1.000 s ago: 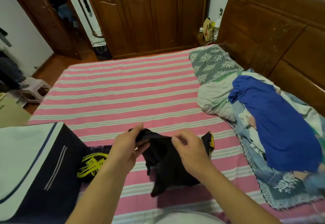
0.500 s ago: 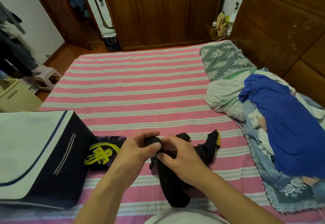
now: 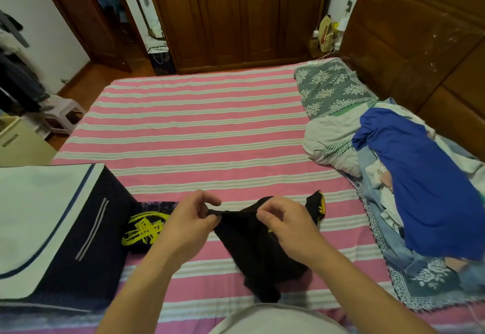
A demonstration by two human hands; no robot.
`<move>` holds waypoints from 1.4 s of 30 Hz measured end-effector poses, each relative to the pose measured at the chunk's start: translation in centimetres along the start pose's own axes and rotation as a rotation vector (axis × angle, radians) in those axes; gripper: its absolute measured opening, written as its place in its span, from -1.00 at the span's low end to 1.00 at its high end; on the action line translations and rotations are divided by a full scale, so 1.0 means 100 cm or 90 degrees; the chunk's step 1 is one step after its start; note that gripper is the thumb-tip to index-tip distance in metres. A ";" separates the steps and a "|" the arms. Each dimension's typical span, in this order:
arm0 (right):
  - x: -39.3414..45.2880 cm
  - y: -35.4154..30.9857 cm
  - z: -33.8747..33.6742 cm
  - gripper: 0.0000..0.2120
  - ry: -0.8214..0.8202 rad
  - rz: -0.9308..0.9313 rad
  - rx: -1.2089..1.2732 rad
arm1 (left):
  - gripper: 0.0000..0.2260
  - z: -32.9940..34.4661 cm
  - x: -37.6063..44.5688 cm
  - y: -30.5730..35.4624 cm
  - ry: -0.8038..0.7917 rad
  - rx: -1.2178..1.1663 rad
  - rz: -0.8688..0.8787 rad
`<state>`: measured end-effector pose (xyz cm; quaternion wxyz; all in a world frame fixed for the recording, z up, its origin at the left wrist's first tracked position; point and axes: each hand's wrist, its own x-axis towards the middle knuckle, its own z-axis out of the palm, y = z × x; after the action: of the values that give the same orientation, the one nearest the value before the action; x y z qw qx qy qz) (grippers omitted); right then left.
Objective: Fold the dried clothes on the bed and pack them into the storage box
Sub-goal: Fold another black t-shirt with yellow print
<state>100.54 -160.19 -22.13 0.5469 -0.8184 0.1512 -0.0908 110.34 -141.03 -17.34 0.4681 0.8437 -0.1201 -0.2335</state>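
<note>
A black garment with yellow print [image 3: 259, 252] hangs over the near part of the pink striped bed [image 3: 199, 136]. My left hand [image 3: 191, 218] pinches its top edge on the left, and my right hand [image 3: 283, 226] pinches the same edge on the right, so the cloth is stretched between them. A folded black garment with a yellow emblem [image 3: 147, 226] lies flat beside the dark navy storage box [image 3: 86, 244], whose white lid [image 3: 34, 210] covers its top. A heap of clothes topped by a blue shirt [image 3: 425, 184] lies at the right.
A grey floral pillow [image 3: 330, 87] and a pale crumpled cloth [image 3: 328, 139] lie near the wooden headboard [image 3: 420, 45]. A wooden wardrobe [image 3: 236, 13] stands beyond the bed. A plastic stool [image 3: 63, 115] and a beige bin [image 3: 18, 142] stand on the floor at the left.
My hands, pinched close together on the black garment half a second ago, have drawn apart and pulled its top edge straight. The cloth now hangs spread between them.
</note>
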 end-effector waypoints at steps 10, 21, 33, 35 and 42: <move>0.007 -0.027 0.005 -0.79 -0.037 -0.091 -0.039 | -0.71 0.009 -0.006 0.020 -0.021 0.321 0.160; 0.031 -0.028 -0.026 -0.92 -0.056 -0.182 -0.173 | -0.96 0.000 0.016 0.064 0.009 0.395 0.165; 0.060 0.046 -0.078 -0.78 0.282 0.126 -0.361 | -0.79 -0.047 0.066 0.121 0.271 -0.263 0.031; 0.063 0.059 -0.100 -0.77 0.317 0.153 -0.399 | -0.73 -0.075 0.087 0.113 0.317 -0.383 -0.007; 0.052 0.123 -0.174 -0.80 0.471 0.379 -0.405 | -0.60 -0.124 0.111 -0.024 0.459 -0.488 -0.232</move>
<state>98.10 -181.48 -26.88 0.1858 -0.7786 0.5766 -0.1634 126.17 -135.38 -16.88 0.7053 0.6464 0.2890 -0.0338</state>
